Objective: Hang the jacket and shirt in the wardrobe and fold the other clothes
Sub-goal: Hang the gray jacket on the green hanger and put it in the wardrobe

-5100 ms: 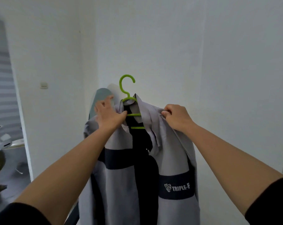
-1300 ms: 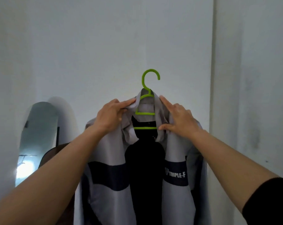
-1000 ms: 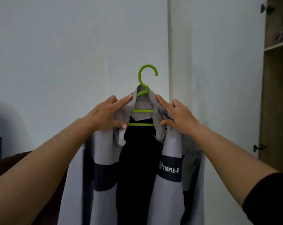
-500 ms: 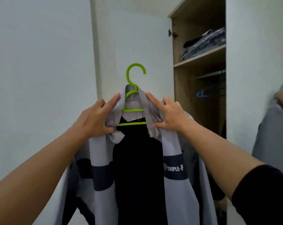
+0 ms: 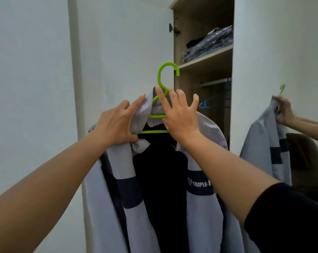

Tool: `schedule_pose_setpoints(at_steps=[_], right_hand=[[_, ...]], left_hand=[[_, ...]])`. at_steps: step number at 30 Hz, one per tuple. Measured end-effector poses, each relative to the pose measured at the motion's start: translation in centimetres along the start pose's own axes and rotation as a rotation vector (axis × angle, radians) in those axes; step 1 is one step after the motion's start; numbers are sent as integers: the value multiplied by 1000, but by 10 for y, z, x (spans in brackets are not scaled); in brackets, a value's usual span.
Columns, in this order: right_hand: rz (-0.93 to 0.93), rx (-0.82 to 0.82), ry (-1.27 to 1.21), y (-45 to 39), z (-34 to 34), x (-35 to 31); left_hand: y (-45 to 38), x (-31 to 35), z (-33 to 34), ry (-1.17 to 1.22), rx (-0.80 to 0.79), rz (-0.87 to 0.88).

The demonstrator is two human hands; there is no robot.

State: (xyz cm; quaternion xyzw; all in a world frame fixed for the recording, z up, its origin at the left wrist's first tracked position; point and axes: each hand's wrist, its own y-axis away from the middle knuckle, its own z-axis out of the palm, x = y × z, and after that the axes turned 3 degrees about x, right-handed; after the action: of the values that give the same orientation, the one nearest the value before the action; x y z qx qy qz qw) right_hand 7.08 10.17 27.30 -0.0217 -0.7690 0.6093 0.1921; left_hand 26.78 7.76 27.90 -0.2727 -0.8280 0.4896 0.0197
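Observation:
A grey jacket with dark bands and a black lining hangs on a green plastic hanger, held up in front of the open wardrobe. My left hand grips the jacket's left collar, thumb underneath and forefinger lying along the fabric. My right hand is spread with straight fingers against the hanger's neck and the right collar. The hanger's hook stands free just left of the wardrobe opening, below the shelf.
Inside the wardrobe, a wooden shelf carries folded clothes in plastic. Under it runs a rail with a blue hanger. The white door stands open at left. The right door mirrors a hand and the jacket.
I have turned right and come closer to the wardrobe. My right hand has let go of the collar and spread its fingers up by the hanger's neck. The left hand keeps its grip.

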Motion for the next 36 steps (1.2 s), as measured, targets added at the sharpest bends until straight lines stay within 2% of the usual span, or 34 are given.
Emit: schedule_pose_setpoints(at_steps=[6,10,14,19,21,26,36], right_hand=[[46,-167,65,-3,46,8],[58,-283,-8,-10,81,8],[59,-301,-13,-26,119,-9],[90,-253,20,-54,164,-20],[132,-280,3,-63,180,-17],[284,-386,-188,-71,207,3],[532,-538,-132,-61,271,64]], left_hand=[[-23,-24,39,183,-90,58],[-34,-52,70,151,-239,142],[-49,-68,117,92,-121,187],[-87,-100,160,143,8,168],[-104,-105,176,159,30,169],[-133,-101,221,195,-56,171],[-173,-80,314,198,-168,146]])
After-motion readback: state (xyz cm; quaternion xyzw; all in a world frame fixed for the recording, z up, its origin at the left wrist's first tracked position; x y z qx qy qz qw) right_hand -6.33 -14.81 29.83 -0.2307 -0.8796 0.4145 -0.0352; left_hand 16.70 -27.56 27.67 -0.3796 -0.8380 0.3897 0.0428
